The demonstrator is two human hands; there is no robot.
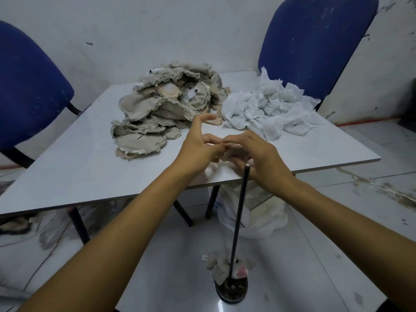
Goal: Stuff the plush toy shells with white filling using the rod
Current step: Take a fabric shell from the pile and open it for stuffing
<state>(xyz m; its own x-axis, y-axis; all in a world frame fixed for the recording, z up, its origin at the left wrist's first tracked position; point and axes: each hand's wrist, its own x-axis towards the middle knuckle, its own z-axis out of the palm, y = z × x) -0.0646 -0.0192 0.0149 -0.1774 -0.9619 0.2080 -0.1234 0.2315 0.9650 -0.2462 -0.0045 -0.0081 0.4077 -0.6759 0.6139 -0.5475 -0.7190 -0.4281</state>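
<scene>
hands: left (200, 147) and right (254, 154) met fingertips, grip unclear | rod (239, 219): thin, dark, upright | shells (162, 109): frayed beige heap | filling (267, 106): crumpled white, on tabletop (78, 158)

A white tabletop (78, 158) is seen on dark legs; a heap of beige plush toy shells (162, 106) is piled at its far middle; a heap of white filling (267, 109) is spread just right of it, far right.

On the table (78, 158), the shells (162, 109) lie left of the filling (267, 109). My rod (239, 212) stands near, 2 chairs (315, 46) behind.
</scene>
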